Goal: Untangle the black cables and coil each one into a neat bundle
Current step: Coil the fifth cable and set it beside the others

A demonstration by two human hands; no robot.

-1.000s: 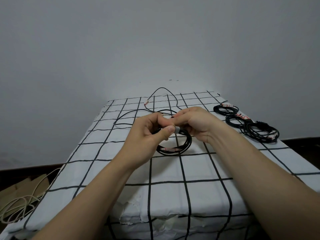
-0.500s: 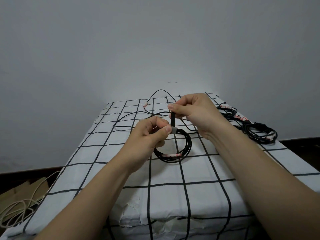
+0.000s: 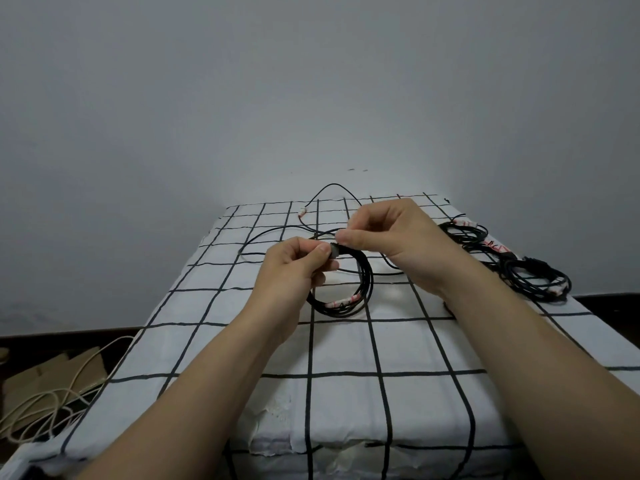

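A person's left hand [image 3: 294, 268] pinches a coil of thin black cable [image 3: 365, 289] between thumb and forefinger at a small grey band [image 3: 334, 251] wrapped round the top of the loops. The other fingers are curled beneath it. The right hand [image 3: 391, 237] meets it from the far side, thumb and forefinger closed on the same band just above the left thumb; what part of the band it grips is too small to tell. The coil hangs below both hands, its lower edge, marked with white-and-red tape, resting on a white cloth with a black grid [image 3: 346, 344].

Beyond the hands, a loose black cable [image 3: 277, 232] lies in wide curves on the cloth, one arc rising against the grey wall [image 3: 311, 98] at the far edge. To the right of the right hand, three wound black cable bundles [image 3: 536, 278] lie in a row near the cloth's edge, close together and overlapping. Down on the dark floor, to the left of the left forearm, a pale beige cord [image 3: 45, 407] lies in loose loops over brown cardboard [image 3: 52, 374].
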